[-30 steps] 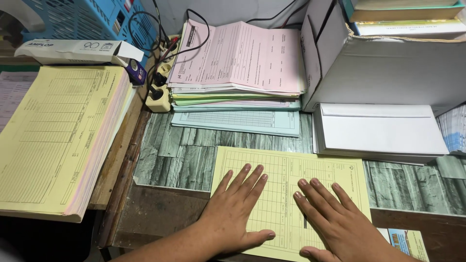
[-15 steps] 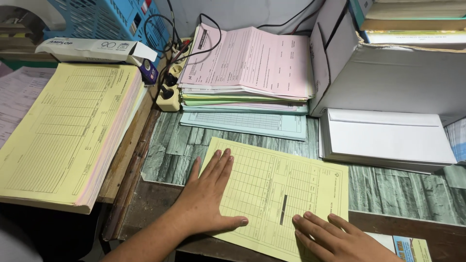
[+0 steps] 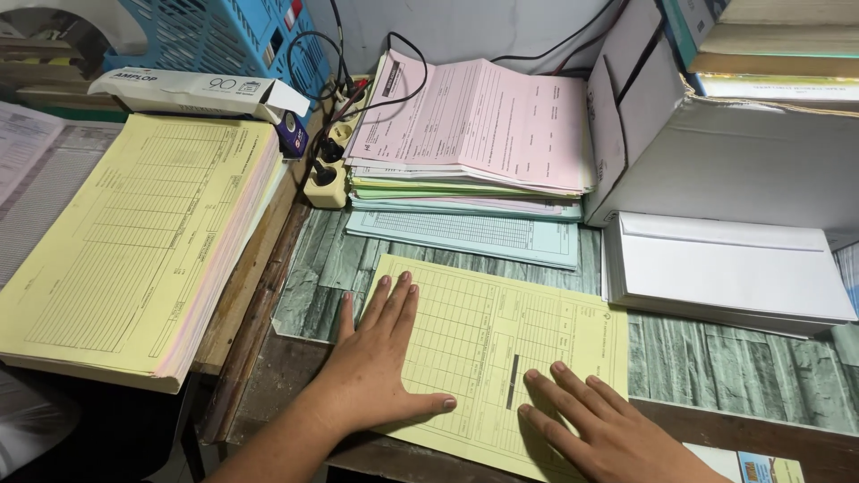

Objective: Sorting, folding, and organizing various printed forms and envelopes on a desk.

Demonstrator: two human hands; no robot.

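Observation:
A yellow printed form sheet [image 3: 510, 349] lies slightly skewed on the grey wood-pattern desk [image 3: 716, 367]. My left hand [image 3: 376, 358] rests flat on the sheet's left edge, fingers spread and pointing away from me. My right hand [image 3: 599, 429] lies flat on the sheet's lower right part, fingers apart, near the desk's front edge. Neither hand holds anything. A short dark bar is printed on the sheet between the two hands.
A thick stack of yellow forms [image 3: 134, 241] sits at the left. Behind the sheet lie a blue form [image 3: 465, 234] and a pile topped by pink forms [image 3: 483, 125]. White envelopes [image 3: 725, 268], a white box [image 3: 716, 152], a power strip [image 3: 331, 170] and a blue basket [image 3: 215, 36] surround them.
The yellow sheet has turned clockwise and shifted left. My left hand slid to its left edge, and my right hand drew back toward the front edge.

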